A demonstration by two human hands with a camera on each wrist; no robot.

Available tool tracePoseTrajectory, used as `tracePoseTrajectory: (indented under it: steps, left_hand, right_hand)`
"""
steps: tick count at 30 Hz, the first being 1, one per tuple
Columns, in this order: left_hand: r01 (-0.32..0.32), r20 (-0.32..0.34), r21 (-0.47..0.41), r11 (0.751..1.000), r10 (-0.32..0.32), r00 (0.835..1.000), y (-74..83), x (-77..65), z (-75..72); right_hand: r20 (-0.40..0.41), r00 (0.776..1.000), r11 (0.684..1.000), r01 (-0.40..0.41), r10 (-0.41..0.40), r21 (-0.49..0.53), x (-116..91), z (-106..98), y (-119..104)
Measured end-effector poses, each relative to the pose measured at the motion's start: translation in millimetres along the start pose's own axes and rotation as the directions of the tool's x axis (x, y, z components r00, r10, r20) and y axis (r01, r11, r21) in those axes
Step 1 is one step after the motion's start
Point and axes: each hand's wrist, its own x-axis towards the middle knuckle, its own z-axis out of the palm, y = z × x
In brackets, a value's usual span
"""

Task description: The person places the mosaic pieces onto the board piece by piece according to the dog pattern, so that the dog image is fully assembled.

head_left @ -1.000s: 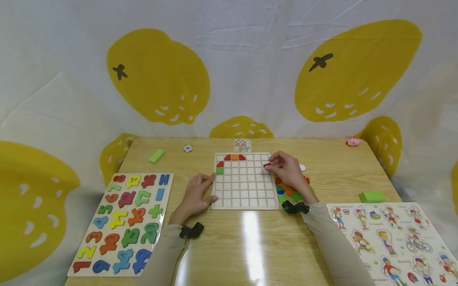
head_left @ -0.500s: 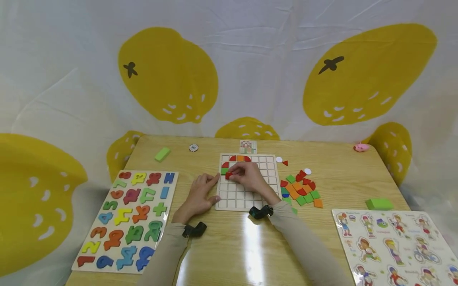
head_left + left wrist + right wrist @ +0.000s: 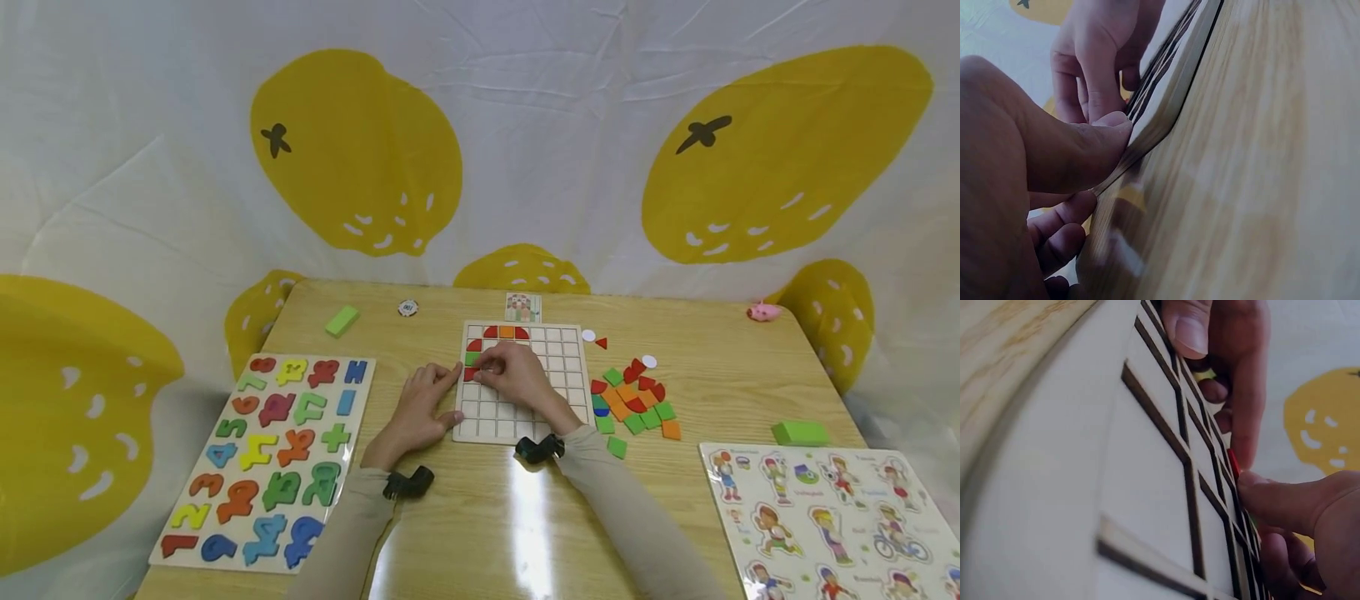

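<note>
Right fingers (image 3: 1288, 498) pinch red tile (image 3: 470, 375); spread left fingers (image 3: 1079, 155) touch board (image 3: 488, 423).

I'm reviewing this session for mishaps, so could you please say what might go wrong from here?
The red tile at the right hand might sit crooked in its square. The left hand touches the grid board, so a push could shift it. The right sleeve could brush the loose tiles.

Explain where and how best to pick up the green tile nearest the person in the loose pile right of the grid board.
Pinch the green tile by its left and right edges, coming from the near side. It lies flat and looks thin, so the edges should grip best; that side looks open, while another green tile sits beyond its far edge.
</note>
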Motion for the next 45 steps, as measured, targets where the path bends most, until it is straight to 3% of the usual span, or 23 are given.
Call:
tracePoseTrajectory:
  steps: [4,8,12,17,21,27,35,41,45]
  left_hand:
    - [-0.008,-0.014,0.000,1.000,0.008,1.000,0.0,-0.5,1.6]
    - [0.010,-0.007,-0.001,1.000,-0.010,1.000,-1.5,-3.9,2.6]
    - [0.028,0.001,-0.008,1.000,-0.028,1.000,-3.2,-7.0,3.1]
    - [0.033,-0.013,-0.024,0.999,-0.033,0.999,-7.6,-9.5,0.3]
    - [0.031,-0.031,-0.029,0.999,-0.032,0.999,-12.1,-10.9,-1.8]
    - [0.019,-0.026,-0.029,0.999,-0.020,0.999,-14.9,-11.1,-0.2]
    - [-0.001,-0.026,-0.033,0.999,0.000,1.000,-6.3,-6.1,2.6]
    - [-0.010,-0.016,-0.016,1.000,0.010,1.000,-2.5,-1.4,3.0]
    - [-0.007,-0.013,-0.016,1.000,0.006,1.000,-1.6,-1.4,1.9]
  right_hand:
    - [-0.007,1.000,0.999,0.012,-0.012,-0.044,0.3,2.1,-0.8]
    - [0.024,0.998,0.998,0.064,-0.064,0.015,-1.9,-0.3,2.9]
    - [0.041,0.993,0.989,0.104,-0.109,0.104,-9.1,-28.4,16.7]
    - [-0.068,0.998,0.999,0.000,0.003,0.037,-15.6,-86.2,50.0]
    - [-0.112,0.990,0.993,-0.089,0.081,-0.071,-14.1,-115.2,77.2]
    - [-0.004,0.992,0.978,-0.125,0.127,-0.166,-10.7,-123.9,102.2]
    - [0.015,0.989,0.960,-0.141,0.149,-0.241,-16.8,-128.9,110.6]
    - [-0.005,0.987,0.976,-0.159,0.160,-0.146,-27.4,-135.1,115.9]
    - [-0.015,0.982,0.978,-0.183,0.186,0.095,-33.3,-136.4,114.2]
